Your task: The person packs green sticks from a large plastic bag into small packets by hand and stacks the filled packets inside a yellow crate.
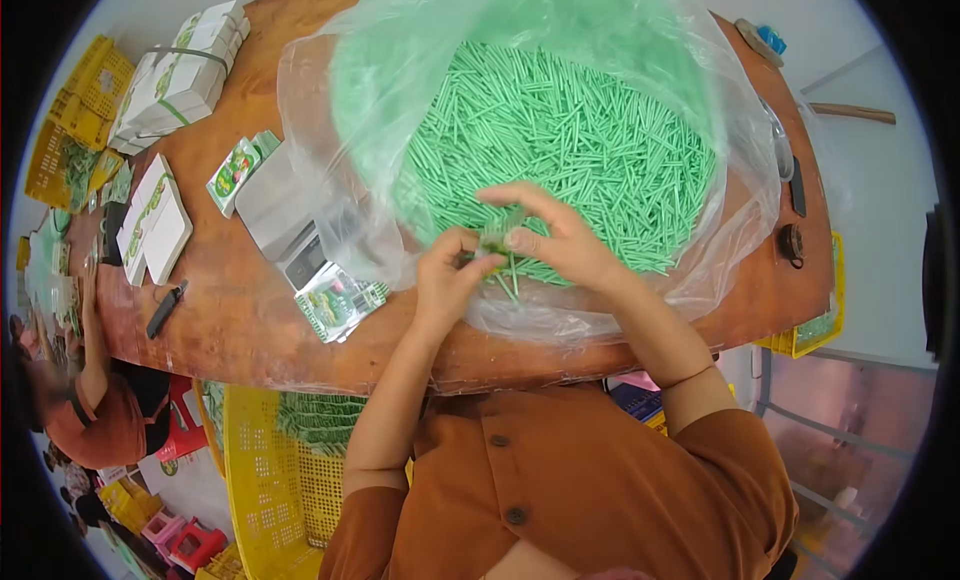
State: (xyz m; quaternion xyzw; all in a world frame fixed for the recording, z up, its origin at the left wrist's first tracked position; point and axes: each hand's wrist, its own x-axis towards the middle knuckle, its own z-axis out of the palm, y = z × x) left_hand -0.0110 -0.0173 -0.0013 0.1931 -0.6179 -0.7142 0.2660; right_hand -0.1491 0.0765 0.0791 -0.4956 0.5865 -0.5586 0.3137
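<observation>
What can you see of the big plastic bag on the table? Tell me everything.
The bag is thin, clear, wrinkled plastic, open and spread wide on the brown table, holding many loose green sticks. Its far side looks green; its left edge seems to lap over a grey box. The left hand and right hand are over its near side; whether they touch it is unclear.

This looks like a small packing workshop. On the wooden table (225,325) sits a big clear bag (742,195) of loose green sticks (570,140), and a strapped bundle of printed card (185,80) lies at the table's far left. A yellow crate (262,470) of green goods stands under its near edge; another person (110,415) and plastic stools (195,545) are past its left side.
</observation>
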